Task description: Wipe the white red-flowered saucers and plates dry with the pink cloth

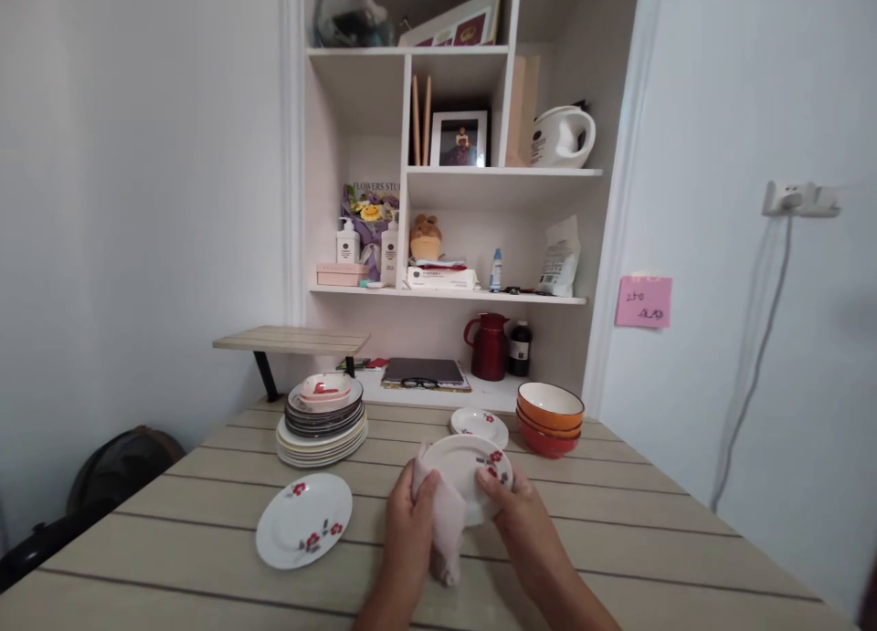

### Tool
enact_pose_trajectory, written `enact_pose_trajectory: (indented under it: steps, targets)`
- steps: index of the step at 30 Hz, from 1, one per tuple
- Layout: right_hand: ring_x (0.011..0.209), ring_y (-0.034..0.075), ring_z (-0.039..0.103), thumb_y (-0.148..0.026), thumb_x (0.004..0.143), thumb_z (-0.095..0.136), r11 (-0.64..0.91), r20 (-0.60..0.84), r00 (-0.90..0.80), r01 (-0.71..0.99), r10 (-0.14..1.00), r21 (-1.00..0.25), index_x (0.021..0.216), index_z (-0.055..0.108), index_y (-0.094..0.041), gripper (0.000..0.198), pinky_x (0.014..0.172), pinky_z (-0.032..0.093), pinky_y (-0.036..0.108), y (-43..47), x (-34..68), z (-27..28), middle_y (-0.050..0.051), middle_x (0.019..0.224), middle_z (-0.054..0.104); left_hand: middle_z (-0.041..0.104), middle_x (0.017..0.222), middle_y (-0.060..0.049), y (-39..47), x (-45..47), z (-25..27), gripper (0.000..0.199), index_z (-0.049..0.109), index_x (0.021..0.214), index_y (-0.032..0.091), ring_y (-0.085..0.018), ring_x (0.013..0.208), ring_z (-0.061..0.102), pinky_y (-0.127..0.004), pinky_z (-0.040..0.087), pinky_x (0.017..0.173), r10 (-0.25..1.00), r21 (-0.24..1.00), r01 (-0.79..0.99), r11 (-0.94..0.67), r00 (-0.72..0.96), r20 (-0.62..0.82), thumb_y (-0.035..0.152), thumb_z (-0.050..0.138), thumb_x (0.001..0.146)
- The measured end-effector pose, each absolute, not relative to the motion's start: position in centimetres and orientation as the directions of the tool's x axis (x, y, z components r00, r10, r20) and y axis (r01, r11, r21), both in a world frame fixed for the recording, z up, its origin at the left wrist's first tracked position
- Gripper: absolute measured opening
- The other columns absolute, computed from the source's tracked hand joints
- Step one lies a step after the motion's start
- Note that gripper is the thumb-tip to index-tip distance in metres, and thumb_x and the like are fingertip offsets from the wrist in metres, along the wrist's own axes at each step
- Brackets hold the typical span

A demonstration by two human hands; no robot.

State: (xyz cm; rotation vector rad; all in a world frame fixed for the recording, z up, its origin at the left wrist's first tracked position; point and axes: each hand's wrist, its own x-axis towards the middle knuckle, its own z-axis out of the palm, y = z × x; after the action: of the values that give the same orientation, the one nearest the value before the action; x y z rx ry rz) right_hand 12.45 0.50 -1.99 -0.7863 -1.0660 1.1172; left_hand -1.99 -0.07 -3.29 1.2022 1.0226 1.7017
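Note:
Above the slatted table, both my hands hold up a white plate with red flowers (460, 459), tilted toward me. My left hand (409, 512) is closed on a pale pink cloth (449, 521), pinching it over the plate's left edge. On the right edge, my right hand (517, 508) grips the plate, its thumb on the front face and its fingers hidden behind. Another flowered plate (305, 521) lies flat to the left. Just behind the held plate rests a smaller flowered plate (480, 425), partly covered by it.
A stack of plates (322, 435) with a small pink-rimmed dish (324, 389) on top stands back left. Stacked orange and red bowls (550, 421) stand back right. Behind are a closed laptop (423, 372), glasses, a red jug (489, 348) and shelves.

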Motion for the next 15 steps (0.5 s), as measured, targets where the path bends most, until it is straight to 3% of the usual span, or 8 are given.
enact_pose_trajectory:
  steps: [3,6,11,13,15]
  targets:
    - [0.095,0.028,0.064,-0.034,0.076,0.070,0.530,0.557,0.167,0.179,0.814,-0.829,0.106,0.066,-0.020,0.034,0.084,0.049,0.039,0.2,13.1,-1.6,0.009,0.105,0.072,0.072,0.095,-0.007,0.0,-2.5,-3.6,0.033,0.068,0.107,0.018,-0.022,0.086,0.065,-0.031,0.052,0.080,0.843,0.873,0.092,-0.479,-0.229,0.487,0.038,0.057,0.083]
    - [0.102,0.028,0.064,-0.028,0.082,0.060,0.642,0.727,0.074,0.416,0.683,-0.644,0.104,0.067,-0.023,0.023,0.089,0.048,0.040,0.0,13.4,-1.5,0.010,0.108,0.072,0.071,0.094,-0.008,0.0,-2.7,-4.0,0.027,0.070,0.102,0.022,-0.023,0.090,0.065,-0.035,0.051,0.084,0.710,0.721,0.323,-0.614,-0.172,0.682,0.025,0.050,0.084]
    - [0.089,0.027,0.064,-0.024,0.083,0.060,0.644,0.758,-0.045,0.562,0.651,-0.520,0.088,0.069,-0.025,0.010,0.083,0.047,0.040,0.2,13.7,-1.7,0.007,0.091,0.073,0.072,0.095,-0.007,-0.1,-2.8,-4.1,0.031,0.071,0.100,0.025,-0.023,0.092,0.064,-0.038,0.050,0.086,0.588,0.547,0.475,-0.690,-0.074,0.806,0.017,0.047,0.081]
    - [0.085,0.026,0.063,-0.025,0.082,0.061,0.632,0.726,-0.046,0.532,0.686,-0.563,0.084,0.068,-0.025,0.008,0.078,0.046,0.037,0.1,13.8,-1.6,0.006,0.087,0.072,0.072,0.094,-0.007,-0.2,-2.7,-3.8,0.029,0.071,0.098,0.025,-0.023,0.092,0.063,-0.038,0.049,0.086,0.591,0.547,0.462,-0.697,-0.060,0.804,0.018,0.049,0.080]
    - [0.079,0.023,0.062,-0.027,0.082,0.062,0.604,0.656,-0.040,0.434,0.754,-0.668,0.083,0.067,-0.023,0.007,0.069,0.046,0.032,0.0,13.9,-1.4,0.004,0.082,0.070,0.071,0.090,-0.006,-0.3,-2.6,-3.6,0.022,0.071,0.093,0.023,-0.023,0.089,0.063,-0.035,0.049,0.083,0.643,0.628,0.399,-0.668,-0.115,0.757,0.024,0.052,0.081]
